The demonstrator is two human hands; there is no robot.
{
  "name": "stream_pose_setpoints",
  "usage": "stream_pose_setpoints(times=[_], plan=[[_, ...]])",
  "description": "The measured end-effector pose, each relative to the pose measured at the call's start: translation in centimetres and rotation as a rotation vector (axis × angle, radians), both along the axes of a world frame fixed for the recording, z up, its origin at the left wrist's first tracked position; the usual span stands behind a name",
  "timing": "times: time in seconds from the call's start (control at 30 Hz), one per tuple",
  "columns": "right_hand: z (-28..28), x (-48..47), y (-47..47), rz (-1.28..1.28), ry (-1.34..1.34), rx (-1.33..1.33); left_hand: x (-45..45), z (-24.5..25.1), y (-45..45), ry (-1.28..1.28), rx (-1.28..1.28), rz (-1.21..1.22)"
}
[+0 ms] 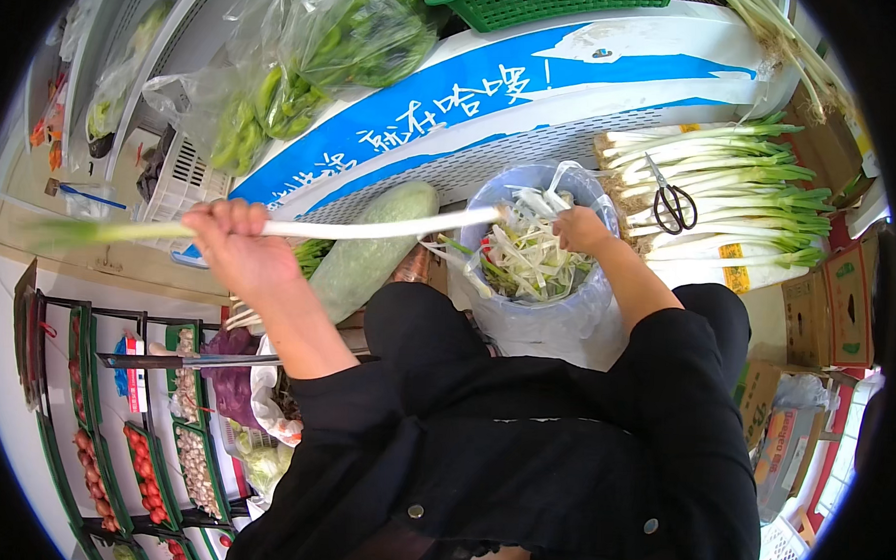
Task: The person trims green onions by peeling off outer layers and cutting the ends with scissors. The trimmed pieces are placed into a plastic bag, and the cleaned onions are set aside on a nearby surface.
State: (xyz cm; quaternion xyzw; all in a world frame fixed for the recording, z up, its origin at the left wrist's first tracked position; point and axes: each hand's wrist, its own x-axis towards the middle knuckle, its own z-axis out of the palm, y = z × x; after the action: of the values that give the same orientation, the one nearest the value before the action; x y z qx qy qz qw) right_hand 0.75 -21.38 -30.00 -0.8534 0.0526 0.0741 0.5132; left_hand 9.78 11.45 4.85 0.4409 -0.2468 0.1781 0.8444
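Observation:
My left hand (245,247) is closed around a long green onion (390,228), held nearly level. Its blurred green top points left and its white root end reaches over the bin's near-left rim. Inside the bin, my right hand (584,229) pinches pale strips of peel (543,203) just right of that root end. A clear plastic bag lines the bin (521,316), which holds a heap of onion peelings (537,264). To the right, several green onions (748,176) lie in a row with roots towards the bin. Black-handled scissors (672,206) rest on them.
A large winter melon (375,251) lies left of the bin. Ahead stands a white-and-blue display case (454,117) with bagged green peppers (276,104) and a green basket (561,6). Vegetable racks (145,477) stand left, cardboard boxes (847,301) right.

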Motion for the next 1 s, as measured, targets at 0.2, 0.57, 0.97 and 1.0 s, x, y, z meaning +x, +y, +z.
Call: stream_pose_setpoints(times=[0.2, 0.57, 0.97, 1.0], plan=[[4.8, -1.1, 2.9, -0.213, -0.086, -0.198, -0.1, -0.2, -2.3, 0.082, -0.095, -0.115], [12.1, -2.5, 4.0, -0.035, 0.107, -0.674, -0.7, -3.7, -4.5, 0.177, -0.164, -0.140], [12.1, -1.5, 6.1, -0.294, 0.023, 1.248, -1.9, -3.6, -3.8, 0.148, -0.151, -0.084], [11.7, -1.4, 6.0, -0.298, 0.006, 1.220, -1.9, -3.4, -3.5, 0.147, -0.148, -0.065]])
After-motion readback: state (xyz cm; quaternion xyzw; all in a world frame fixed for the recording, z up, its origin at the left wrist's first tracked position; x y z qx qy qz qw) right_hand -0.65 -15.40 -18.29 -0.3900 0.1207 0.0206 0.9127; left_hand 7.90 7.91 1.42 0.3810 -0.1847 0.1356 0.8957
